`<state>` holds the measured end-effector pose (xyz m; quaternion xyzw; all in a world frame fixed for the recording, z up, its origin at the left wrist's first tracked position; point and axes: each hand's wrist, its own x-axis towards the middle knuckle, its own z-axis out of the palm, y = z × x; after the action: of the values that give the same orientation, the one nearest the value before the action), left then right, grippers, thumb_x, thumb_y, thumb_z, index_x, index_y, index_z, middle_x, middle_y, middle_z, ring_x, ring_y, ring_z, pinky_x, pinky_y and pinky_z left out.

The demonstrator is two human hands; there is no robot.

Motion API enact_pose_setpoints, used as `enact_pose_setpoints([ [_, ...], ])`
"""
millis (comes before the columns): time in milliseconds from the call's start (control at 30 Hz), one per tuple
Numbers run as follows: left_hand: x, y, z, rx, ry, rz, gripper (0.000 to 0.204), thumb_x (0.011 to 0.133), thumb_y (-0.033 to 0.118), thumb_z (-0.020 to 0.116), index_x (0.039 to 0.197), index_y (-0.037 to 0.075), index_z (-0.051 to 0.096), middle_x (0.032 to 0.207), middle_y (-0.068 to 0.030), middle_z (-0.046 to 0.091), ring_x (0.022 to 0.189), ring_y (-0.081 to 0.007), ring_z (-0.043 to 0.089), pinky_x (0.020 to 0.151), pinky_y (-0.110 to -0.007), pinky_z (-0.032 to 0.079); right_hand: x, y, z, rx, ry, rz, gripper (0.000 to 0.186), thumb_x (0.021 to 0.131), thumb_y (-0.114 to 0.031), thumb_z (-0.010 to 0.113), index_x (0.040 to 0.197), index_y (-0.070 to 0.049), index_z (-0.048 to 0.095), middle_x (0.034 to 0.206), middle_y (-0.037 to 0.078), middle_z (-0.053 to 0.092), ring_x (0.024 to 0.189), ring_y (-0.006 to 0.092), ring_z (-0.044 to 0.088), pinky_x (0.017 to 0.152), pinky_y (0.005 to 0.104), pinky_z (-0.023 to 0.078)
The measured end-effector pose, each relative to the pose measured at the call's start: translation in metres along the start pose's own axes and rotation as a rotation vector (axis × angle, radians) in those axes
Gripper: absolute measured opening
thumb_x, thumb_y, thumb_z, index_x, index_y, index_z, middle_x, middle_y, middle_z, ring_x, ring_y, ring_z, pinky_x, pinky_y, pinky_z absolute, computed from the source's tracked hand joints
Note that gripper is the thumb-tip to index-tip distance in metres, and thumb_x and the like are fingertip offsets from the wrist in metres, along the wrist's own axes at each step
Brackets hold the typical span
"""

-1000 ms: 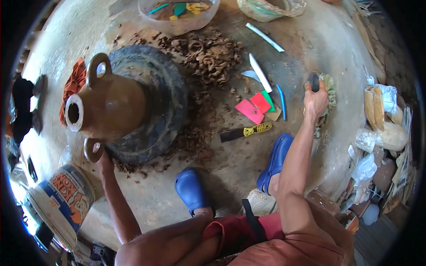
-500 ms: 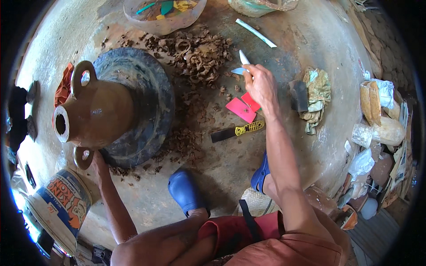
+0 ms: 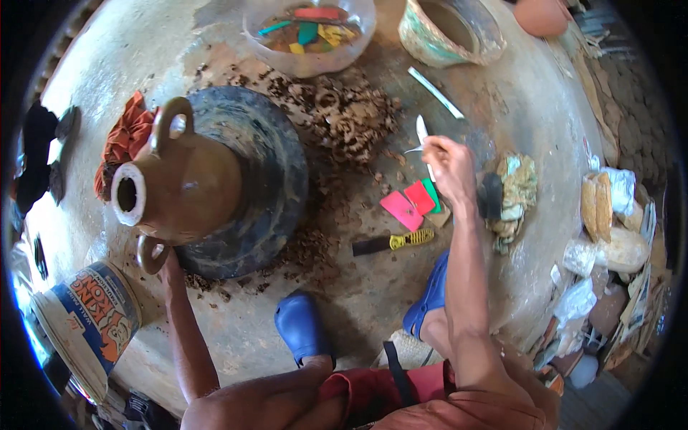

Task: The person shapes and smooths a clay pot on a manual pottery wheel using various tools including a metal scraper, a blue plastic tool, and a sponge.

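My right hand [image 3: 450, 166] pinches a thin pale blade [image 3: 414, 149] over a white stick tool [image 3: 421, 126]. Just below lie pink, red and green plastic cards [image 3: 401, 209] and a yellow-handled scraper [image 3: 408, 239]. My left hand [image 3: 170, 261] reaches to the near left edge of the dark wheel [image 3: 276, 179], under the handle of a brown two-handled clay jar [image 3: 190, 190]; its fingers are hidden. The jar stands on the wheel.
Clay shavings [image 3: 347, 118] cover the floor beside the wheel. A tool basin [image 3: 312, 61], green-stained bucket [image 3: 487, 50], crumpled orange cloth [image 3: 125, 132], stained cloth [image 3: 519, 193] with a dark block [image 3: 491, 192], tipped paint bucket [image 3: 82, 315] and wrapped bundles [image 3: 620, 190] surround my blue clogs [image 3: 301, 322].
My right hand has let go of the dark block by the stained cloth, moved left and taken hold of the pale blade. My left hand stays by the wheel.
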<state>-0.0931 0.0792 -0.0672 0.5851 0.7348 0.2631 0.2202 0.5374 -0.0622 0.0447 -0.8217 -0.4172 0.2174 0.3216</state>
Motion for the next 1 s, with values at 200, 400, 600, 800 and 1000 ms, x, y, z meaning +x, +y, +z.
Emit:
enact_pose_setpoints([
  [200, 0.015, -0.056, -0.013, -0.13, 0.024, 0.273, 0.058, 0.09, 0.01, 0.08, 0.144, 0.005, 0.06, 0.133, -0.008, 0.066, 0.122, -0.0221, 0.064, 0.104, -0.035, 0.053, 0.081, -0.12, 0.024, 0.248, 0.265, -0.422, 0.014, 0.095, -0.004, 0.074, 0.107, 0.002, 0.077, 0.087, 0.01, 0.078, 0.075, 0.0115, 0.07, 0.07, 0.0303, 0.056],
  [400, -0.004, 0.022, 0.011, -0.149, -0.037, 0.366, 0.058, 0.086, 0.032, 0.082, 0.131, 0.002, 0.064, 0.124, -0.0143, 0.068, 0.113, -0.0348, 0.067, 0.098, -0.043, 0.056, 0.202, -0.196, 0.084, -0.187, 0.004, -0.546, 0.024, 0.092, -0.001, 0.063, 0.112, -0.002, 0.076, 0.093, 0.023, 0.078, 0.08, 0.0337, 0.078, 0.073, 0.0455, 0.062],
  [600, -0.015, 0.037, 0.021, -0.281, -0.063, -0.011, 0.038, 0.11, 0.034, 0.055, 0.109, -0.003, 0.065, 0.101, -0.0172, 0.069, 0.088, -0.0316, 0.063, 0.085, -0.044, 0.052, 0.26, -0.176, 0.137, -0.854, -0.34, -0.659, 0.018, 0.08, 0.0, 0.067, 0.09, -0.006, 0.081, 0.088, 0.024, 0.077, 0.084, 0.0389, 0.078, 0.077, 0.0463, 0.061],
  [800, -0.023, 0.077, 0.018, -0.362, -0.008, -0.191, 0.048, 0.117, 0.038, 0.044, 0.107, -0.004, 0.066, 0.098, -0.0187, 0.07, 0.083, -0.0286, 0.06, 0.083, -0.041, 0.051, 0.234, -0.203, 0.106, -0.791, -0.209, -0.553, 0.017, 0.093, -0.007, 0.066, 0.102, -0.007, 0.08, 0.09, 0.016, 0.08, 0.083, 0.0272, 0.08, 0.077, 0.04, 0.062],
  [1000, -0.024, 0.088, -0.001, -0.28, -0.083, 0.05, 0.037, 0.114, 0.032, 0.047, 0.123, -0.001, 0.061, 0.106, -0.019, 0.066, 0.095, -0.0346, 0.067, 0.085, -0.044, 0.054, 0.092, -0.206, 0.099, 0.457, -0.113, -0.188, 0.007, 0.101, -0.009, 0.068, 0.105, -0.005, 0.073, 0.086, 0.004, 0.075, 0.074, 0.0108, 0.07, 0.064, 0.0305, 0.056],
])
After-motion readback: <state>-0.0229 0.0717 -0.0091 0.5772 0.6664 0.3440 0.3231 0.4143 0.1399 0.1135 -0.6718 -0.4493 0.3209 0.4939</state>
